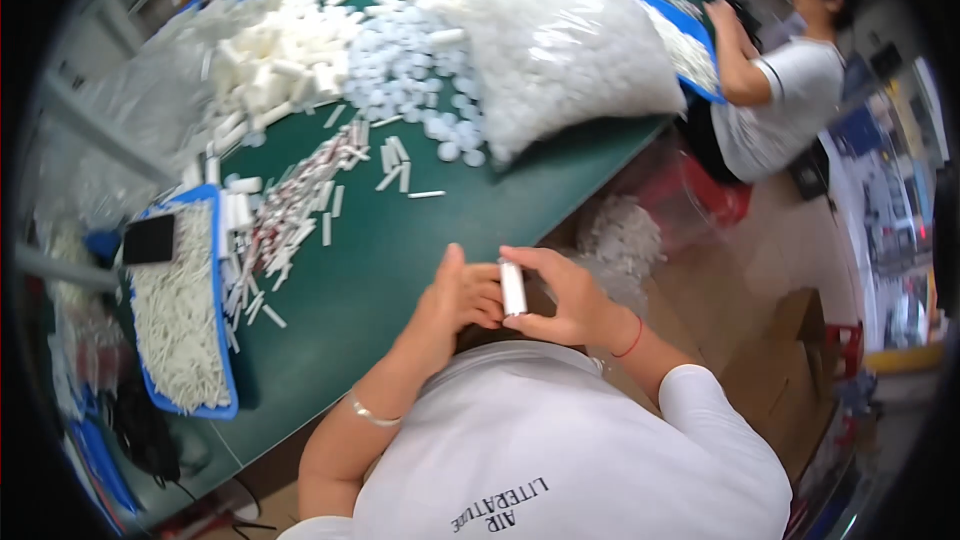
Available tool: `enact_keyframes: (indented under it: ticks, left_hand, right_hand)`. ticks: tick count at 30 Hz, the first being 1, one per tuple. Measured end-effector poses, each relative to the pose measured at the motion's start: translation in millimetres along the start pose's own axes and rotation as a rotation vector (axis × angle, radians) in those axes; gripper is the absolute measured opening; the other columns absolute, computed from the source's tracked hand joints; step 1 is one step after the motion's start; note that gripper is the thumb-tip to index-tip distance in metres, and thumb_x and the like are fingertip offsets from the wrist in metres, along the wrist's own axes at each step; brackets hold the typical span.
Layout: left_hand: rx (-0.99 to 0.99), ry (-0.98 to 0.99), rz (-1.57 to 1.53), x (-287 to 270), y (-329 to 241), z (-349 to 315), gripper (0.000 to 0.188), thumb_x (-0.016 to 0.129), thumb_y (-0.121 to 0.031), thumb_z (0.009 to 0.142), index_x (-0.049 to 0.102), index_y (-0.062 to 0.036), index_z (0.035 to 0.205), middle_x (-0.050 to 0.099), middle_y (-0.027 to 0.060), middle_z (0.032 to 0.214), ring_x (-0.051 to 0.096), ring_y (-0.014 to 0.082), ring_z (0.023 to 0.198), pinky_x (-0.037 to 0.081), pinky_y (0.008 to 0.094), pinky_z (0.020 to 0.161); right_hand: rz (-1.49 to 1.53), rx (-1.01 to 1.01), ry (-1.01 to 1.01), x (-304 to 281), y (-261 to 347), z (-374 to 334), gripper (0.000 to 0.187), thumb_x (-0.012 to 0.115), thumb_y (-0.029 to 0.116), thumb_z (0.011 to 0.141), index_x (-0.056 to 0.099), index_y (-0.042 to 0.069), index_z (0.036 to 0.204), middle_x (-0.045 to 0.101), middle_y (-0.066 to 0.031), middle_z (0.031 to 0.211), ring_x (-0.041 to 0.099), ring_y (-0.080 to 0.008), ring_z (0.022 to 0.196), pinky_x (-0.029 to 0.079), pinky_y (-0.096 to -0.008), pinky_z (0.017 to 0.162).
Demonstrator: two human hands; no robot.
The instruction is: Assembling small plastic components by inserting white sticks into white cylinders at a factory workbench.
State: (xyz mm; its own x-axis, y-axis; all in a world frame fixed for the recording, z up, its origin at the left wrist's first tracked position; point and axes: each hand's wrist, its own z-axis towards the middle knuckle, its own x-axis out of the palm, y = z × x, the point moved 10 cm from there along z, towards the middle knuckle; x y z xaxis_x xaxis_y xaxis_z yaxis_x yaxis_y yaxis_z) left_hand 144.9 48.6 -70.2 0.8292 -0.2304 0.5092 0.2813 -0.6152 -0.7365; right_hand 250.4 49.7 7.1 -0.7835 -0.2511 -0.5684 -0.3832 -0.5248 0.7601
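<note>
**White tube (513, 287) pinched end to end in the right hand (568, 298)!**

And there it is, near upright before the person's chest, by the near edge of the green table (400, 240). Right hand gripping: index finger across the top end, thumb under the bottom, a red string (629, 338) at the wrist. Left hand (452, 298) alongside, thumb pointing up, fingers curled in towards the tube; whether they touch or hold anything, I can't tell. A silver bracelet (374, 412) circles that bent forearm. Further out, loose white sticks (327, 228), a blue tray (222, 320) of small white pieces, and a big clear bag (570, 70), bulging. Far right, a co-worker (775, 105) in white.
</note>
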Motion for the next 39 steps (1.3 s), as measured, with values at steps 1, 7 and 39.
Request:
enact_keyframes:
  ticks: [1, 7, 39]
  left_hand:
    - [0.132, -0.113, 0.197, -14, -14, -5, 0.051, 0.034, -0.044, 0.101, 0.059, 0.0000, 0.110, 0.065, 0.0076, 0.089, 0.059, 0.0122, 0.071, 0.048, 0.0243, 0.064]
    - [0.687, -0.854, 1.166, -94, -127, -74, 0.023, 0.064, -0.011, 0.087, 0.060, -0.0035, 0.108, 0.058, 0.0077, 0.090, 0.054, 0.0167, 0.073, 0.045, 0.0294, 0.065]
    - [1.049, -0.936, 1.614, -110, -120, -63, 0.016, 0.056, -0.007, 0.074, 0.056, -0.0020, 0.089, 0.051, 0.0121, 0.084, 0.052, 0.0258, 0.078, 0.045, 0.0352, 0.065]
  right_hand:
    - [0.035, 0.148, -0.030, -13, -17, -18, 0.067, 0.076, 0.020, 0.075, 0.047, 0.001, 0.131, 0.058, -0.0167, 0.118, 0.059, -0.0281, 0.104, 0.047, -0.0349, 0.089]
    - [-0.002, 0.812, -0.122, -17, -162, -187, 0.073, 0.080, 0.031, 0.071, 0.046, 0.001, 0.129, 0.058, -0.0121, 0.108, 0.057, -0.0202, 0.094, 0.048, -0.0321, 0.084]
    - [-0.246, -0.754, 0.401, 265, 71, 284, 0.013, 0.063, 0.010, 0.079, 0.071, 0.005, 0.088, 0.065, -0.0115, 0.082, 0.059, -0.0311, 0.082, 0.048, -0.0402, 0.075]
